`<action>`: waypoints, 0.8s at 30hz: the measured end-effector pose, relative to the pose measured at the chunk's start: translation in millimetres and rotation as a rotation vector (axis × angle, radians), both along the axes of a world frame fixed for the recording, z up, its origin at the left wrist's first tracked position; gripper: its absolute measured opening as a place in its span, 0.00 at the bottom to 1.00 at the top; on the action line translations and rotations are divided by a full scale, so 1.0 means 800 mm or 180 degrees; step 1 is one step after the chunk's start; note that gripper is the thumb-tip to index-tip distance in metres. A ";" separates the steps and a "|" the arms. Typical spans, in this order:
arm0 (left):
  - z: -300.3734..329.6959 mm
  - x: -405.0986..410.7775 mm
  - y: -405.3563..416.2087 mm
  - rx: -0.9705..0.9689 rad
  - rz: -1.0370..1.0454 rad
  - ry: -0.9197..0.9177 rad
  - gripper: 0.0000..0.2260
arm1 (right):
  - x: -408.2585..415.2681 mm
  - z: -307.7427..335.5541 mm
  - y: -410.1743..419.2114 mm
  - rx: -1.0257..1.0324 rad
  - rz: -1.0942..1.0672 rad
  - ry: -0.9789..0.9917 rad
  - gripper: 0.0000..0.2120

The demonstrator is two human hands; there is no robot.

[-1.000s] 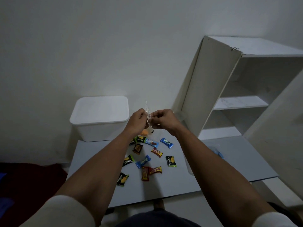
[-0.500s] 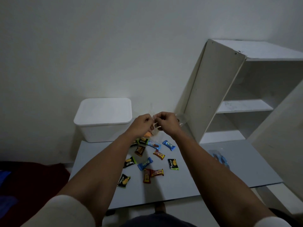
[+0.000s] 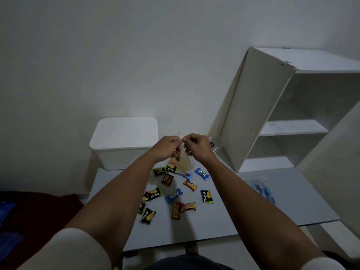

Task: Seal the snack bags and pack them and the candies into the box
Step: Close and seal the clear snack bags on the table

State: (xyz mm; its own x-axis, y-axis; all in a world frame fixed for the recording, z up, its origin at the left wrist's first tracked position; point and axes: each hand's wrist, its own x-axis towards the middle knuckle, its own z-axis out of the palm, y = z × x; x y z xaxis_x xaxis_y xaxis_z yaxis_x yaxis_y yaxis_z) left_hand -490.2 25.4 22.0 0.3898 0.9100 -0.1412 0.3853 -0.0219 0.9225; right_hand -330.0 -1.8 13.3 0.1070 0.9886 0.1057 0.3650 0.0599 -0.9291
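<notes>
Dim room, plain white wall (image 3: 136,55) filling the upper half of the frame. White shelving unit (image 3: 288,114) tilted at right, its shelves bare, foot resting on the pale grey surface (image 3: 214,227) at lower centre. Dark red cloth (image 3: 39,211) bunched at lower left, beside the surface's edge, with blue fabric (image 3: 5,211) at the far left border.

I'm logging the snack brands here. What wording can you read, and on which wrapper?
"Nextar": black-and-green wrappers, clearest on the nearest one.
"Kalpa": blue wrapper; a second blue wrapper likely the same.
"Beng-beng": red wrappers and.
Brown wrapper: too blurred to read.
White box: no text visible.
</notes>
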 end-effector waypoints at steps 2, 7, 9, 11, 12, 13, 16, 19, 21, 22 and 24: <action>-0.005 -0.002 0.005 0.0349 0.0367 0.0104 0.08 | 0.003 0.006 -0.001 -0.0060 0.0106 -0.0026 0.10; -0.019 -0.009 0.011 0.0471 0.0510 0.0177 0.18 | 0.027 0.026 0.010 -0.0513 0.0659 0.0238 0.10; -0.025 -0.008 0.012 0.0343 0.0470 0.0041 0.08 | 0.035 0.033 0.017 -0.0584 0.0733 0.0294 0.10; -0.028 -0.005 0.014 0.0290 0.0497 -0.0166 0.03 | 0.044 0.038 0.021 -0.0609 0.0678 0.0440 0.09; -0.031 -0.003 0.017 0.0255 0.0528 -0.0278 0.04 | 0.049 0.039 0.022 -0.0631 0.0604 0.0550 0.10; -0.034 -0.001 0.020 0.0209 0.0584 -0.0414 0.04 | 0.053 0.038 0.022 -0.0659 0.0518 0.0664 0.14; -0.040 0.008 0.032 -0.0022 0.0900 -0.0745 0.04 | 0.068 0.019 0.022 -0.0723 0.0304 0.0921 0.25; -0.055 0.020 0.054 -0.0210 0.1136 -0.0906 0.04 | 0.078 -0.018 0.033 -0.0779 0.0146 0.0939 0.24; -0.070 0.027 0.070 -0.0376 0.1312 -0.1039 0.04 | 0.081 -0.047 0.047 -0.0962 0.0094 0.0923 0.16; -0.079 0.031 0.081 -0.0438 0.1399 -0.1087 0.04 | 0.081 -0.062 0.057 -0.1075 0.0065 0.0941 0.13; -0.101 0.041 0.102 -0.0476 0.1548 -0.1062 0.04 | 0.081 -0.089 0.082 -0.1247 -0.0048 0.1065 0.08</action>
